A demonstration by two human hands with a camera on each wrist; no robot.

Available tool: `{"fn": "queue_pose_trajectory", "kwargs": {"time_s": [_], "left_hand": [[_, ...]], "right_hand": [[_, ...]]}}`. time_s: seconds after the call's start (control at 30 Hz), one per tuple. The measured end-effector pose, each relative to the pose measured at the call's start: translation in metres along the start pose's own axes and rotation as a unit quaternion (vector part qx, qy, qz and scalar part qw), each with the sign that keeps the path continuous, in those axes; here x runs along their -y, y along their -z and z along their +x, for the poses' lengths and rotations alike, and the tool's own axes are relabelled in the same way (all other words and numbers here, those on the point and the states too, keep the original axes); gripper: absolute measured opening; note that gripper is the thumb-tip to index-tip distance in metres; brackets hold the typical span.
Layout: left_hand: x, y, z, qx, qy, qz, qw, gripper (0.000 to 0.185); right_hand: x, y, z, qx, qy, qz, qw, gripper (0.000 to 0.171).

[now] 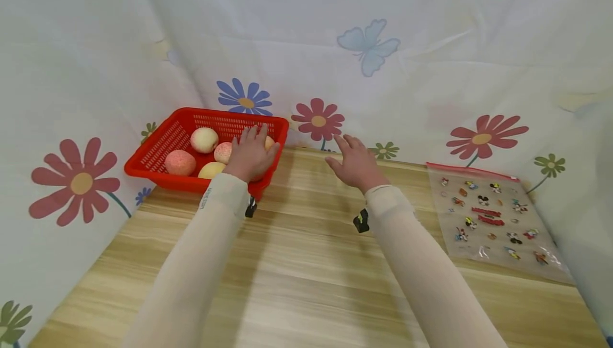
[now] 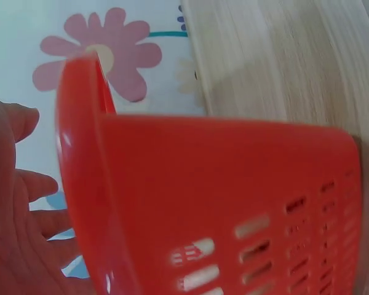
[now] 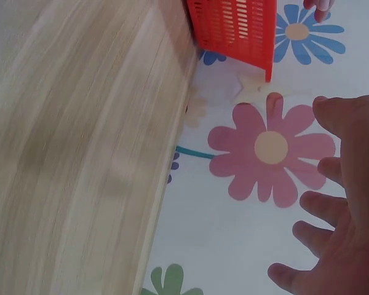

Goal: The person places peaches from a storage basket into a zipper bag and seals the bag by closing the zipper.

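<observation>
A red plastic basket (image 1: pixel 167 182) with slotted walls stands at the back left of the table, holding several round peach-like fruits, among them a pink one (image 1: pixel 180 163) and a pale one (image 1: pixel 204 140). My left hand (image 1: pixel 252 155) is over the basket's right end, fingers spread and holding nothing; it hides part of a fruit behind it. In the left wrist view the basket wall (image 2: pixel 190 178) fills the middle, with the fingers past its rim. My right hand (image 1: pixel 356 163) hovers above the table to the right of the basket, fingers spread, with nothing in it.
A clear zip bag (image 1: pixel 483 199) with a red seal and several small cartoon figures lies flat at the table's right. The wooden table (image 1: pixel 297 284) meets a white cloth backdrop (image 1: pixel 287 29) printed with flowers and a butterfly. Each wrist carries a small black device (image 1: pixel 361 221).
</observation>
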State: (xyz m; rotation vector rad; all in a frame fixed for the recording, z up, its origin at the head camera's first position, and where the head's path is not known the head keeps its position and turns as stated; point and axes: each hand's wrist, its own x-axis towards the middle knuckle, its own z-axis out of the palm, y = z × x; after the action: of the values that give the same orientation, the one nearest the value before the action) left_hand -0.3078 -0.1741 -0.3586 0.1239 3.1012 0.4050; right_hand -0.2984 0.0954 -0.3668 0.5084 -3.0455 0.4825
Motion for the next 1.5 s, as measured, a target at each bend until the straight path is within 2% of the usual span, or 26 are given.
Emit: {"fn": "queue_pose_trajectory", "kwargs": {"time_s": [0.3,0.57,1.27,1.5], "left_hand": [[0.02,0.0,-0.002,-0.002,0.012,0.01,0.9999,0.076],[0.038,0.002,-0.005,-0.019,0.015,0.031,0.9992,0.073],[0.072,0.012,-0.015,-0.019,0.058,0.008,0.9981,0.075],[0.083,0.013,-0.02,-0.031,0.067,-0.002,0.9973,0.075]], "right_hand": [[0.014,-0.006,0.003,-0.003,0.012,0.0,1.0,0.069],[0.025,-0.012,0.007,-0.007,0.013,0.004,1.0,0.07],[0.052,-0.029,0.019,-0.002,-0.002,0.013,1.0,0.073],[0.062,-0.032,0.02,0.003,0.004,0.006,1.0,0.073]]}}
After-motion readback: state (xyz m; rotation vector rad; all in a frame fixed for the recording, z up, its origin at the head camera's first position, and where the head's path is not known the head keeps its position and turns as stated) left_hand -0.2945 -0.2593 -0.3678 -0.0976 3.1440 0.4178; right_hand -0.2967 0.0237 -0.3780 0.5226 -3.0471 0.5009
